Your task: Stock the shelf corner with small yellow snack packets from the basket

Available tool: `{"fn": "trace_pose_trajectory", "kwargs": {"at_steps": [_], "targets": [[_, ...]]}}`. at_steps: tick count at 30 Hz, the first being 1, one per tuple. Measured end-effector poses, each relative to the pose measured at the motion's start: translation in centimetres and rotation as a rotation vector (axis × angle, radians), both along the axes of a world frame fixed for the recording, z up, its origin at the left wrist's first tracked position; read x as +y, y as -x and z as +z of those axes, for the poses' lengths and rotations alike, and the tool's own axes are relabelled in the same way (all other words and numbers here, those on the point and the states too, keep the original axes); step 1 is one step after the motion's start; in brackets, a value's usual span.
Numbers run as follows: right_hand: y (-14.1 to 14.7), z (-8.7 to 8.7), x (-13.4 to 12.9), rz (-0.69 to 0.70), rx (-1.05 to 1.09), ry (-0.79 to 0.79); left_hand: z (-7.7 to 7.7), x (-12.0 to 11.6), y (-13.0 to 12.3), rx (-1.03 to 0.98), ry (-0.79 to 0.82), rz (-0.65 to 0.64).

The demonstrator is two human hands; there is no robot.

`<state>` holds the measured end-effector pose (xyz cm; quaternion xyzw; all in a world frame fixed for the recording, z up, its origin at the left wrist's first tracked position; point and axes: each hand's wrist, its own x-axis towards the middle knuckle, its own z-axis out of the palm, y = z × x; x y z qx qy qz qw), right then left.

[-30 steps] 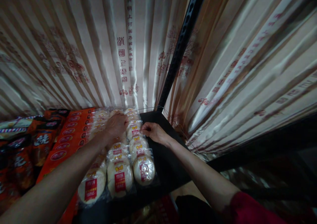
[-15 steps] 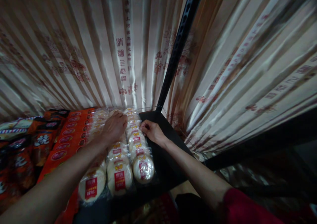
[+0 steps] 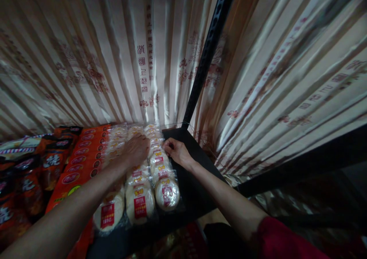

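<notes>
The row of film-wrapped round breads (image 3: 159, 160) lies between the 2 hands, its packets overlapping from the far end, beyond the grips, to the near end, where 1 full round face shows below them. The left grip (image 3: 137, 150) arches over the middle row (image 3: 140, 204), fingers bent down at the left edge of that first row; its fingertips are hidden, so I cannot tell whether it pinches film. The right grip (image 3: 176, 152) is at the opposite edge, thumb and forefinger curled close together; whether wrapper lies between them cannot be made out either.

The step in hand looks like straightening the packets from 2 sides, and the next move would call for light, matched fingertip pressure, so the slippery film does not slide.

Left of the left grip lie a 3rd row (image 3: 108, 214), flat orange packs (image 3: 77, 160) and dark-topped bags (image 3: 51, 162). The black shelf (image 3: 197, 198) extends right of the right grip; beyond the grips rise a perforated post (image 3: 204, 60) and pleated curtains (image 3: 168, 41).
</notes>
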<state>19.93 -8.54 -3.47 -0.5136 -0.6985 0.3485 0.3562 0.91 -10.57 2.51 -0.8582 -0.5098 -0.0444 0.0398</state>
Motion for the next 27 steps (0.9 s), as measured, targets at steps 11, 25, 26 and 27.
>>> {"fn": "trace_pose_trajectory", "kwargs": {"at_steps": [11,25,26,27], "targets": [[-1.1,2.1,-1.8,-0.101,-0.236,-0.054,-0.7,0.2,0.0,-0.054,-0.052,-0.013],[-1.5,2.2,-2.7,0.179,-0.201,0.130,-0.6,-0.2,-0.1,-0.062,-0.044,0.016],[-1.4,2.1,-2.7,0.174,-0.196,0.136,-0.7,-0.2,-0.1,-0.062,-0.043,0.017],[-1.4,2.0,-2.7,0.168,-0.191,0.140,-0.7,-0.2,-0.1,-0.062,-0.042,0.019]]}}
